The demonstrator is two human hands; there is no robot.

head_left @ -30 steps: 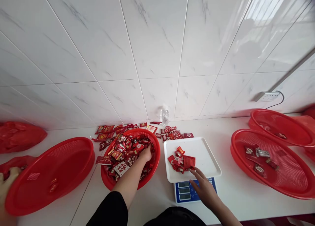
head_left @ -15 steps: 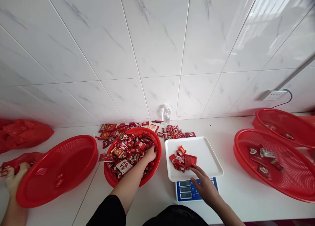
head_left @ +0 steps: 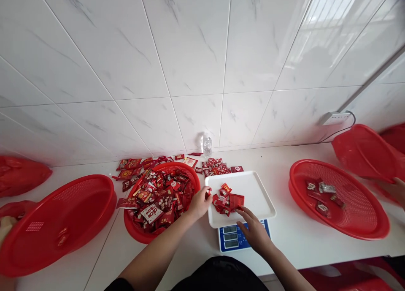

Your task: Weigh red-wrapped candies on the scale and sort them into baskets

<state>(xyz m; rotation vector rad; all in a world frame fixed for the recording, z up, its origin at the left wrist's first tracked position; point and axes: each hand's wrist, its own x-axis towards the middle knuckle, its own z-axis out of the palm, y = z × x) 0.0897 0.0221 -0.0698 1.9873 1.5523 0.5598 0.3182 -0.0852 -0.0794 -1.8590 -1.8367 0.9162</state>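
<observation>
Tray (head_left: 256, 187) of red packets (head_left: 226, 201) between my left hand (head_left: 200, 203) and right hand (head_left: 255, 232)

A grey-veined tiled wall (head_left: 190, 50) rises behind the white table (head_left: 281, 244). To my left is a large red basket (head_left: 85, 206) with a small bit of red inside; to my right another red basket (head_left: 363, 215) contains a few wrappers. At the right edge, another person's hand (head_left: 397, 191) is at a tilted red basket (head_left: 363, 156). Just left of the tray sits the full basket (head_left: 129, 223), heaped with wrapped packets.

The white tray rests on a scale (head_left: 241, 243) with a blue panel, and the packets lie clustered on its left half. My right hand hovers over the near rim, fingers loosely spread and gripping nothing; I cannot tell whether they touch the nearest flat packet. My left hand is at the tray's left rim, fingers pinched together on a small red-and-white piece (head_left: 208, 192), mostly hidden.

A clear bottle (head_left: 207, 145) stands near the wall, with loose packets (head_left: 218, 167) just in front of it.
</observation>
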